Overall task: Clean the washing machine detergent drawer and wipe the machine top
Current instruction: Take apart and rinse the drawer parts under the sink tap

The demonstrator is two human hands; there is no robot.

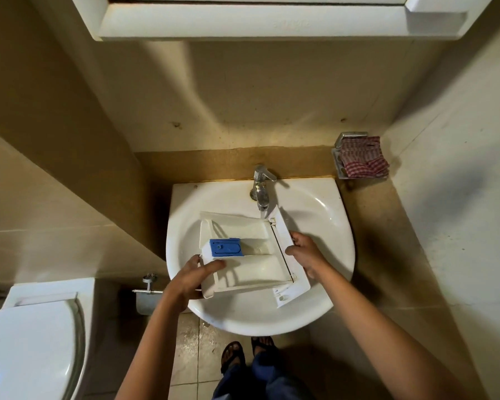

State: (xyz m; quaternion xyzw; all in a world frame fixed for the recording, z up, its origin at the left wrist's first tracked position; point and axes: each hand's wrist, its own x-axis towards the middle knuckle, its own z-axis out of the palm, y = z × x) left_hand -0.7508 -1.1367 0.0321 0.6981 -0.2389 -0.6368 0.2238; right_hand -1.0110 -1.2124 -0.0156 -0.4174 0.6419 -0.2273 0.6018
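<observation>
The white detergent drawer (244,255) hangs over the white sink (324,220), its compartments facing up and a blue softener cap (225,247) at its left end. My left hand (195,280) grips the drawer's left rear corner, thumb over the edge. My right hand (305,252) holds the drawer's front panel on the right. The chrome tap (261,186) stands just behind the drawer, its spout above the drawer's far right corner. A red-and-white checked cloth (362,157) lies in a wall holder to the right. The washing machine is out of view.
A white toilet (32,342) stands at the lower left, with a chrome paper holder (147,287) between it and the sink. A white cabinet (257,21) hangs overhead. Beige tiled walls close in on both sides. My sandalled feet (248,353) stand on the tiled floor.
</observation>
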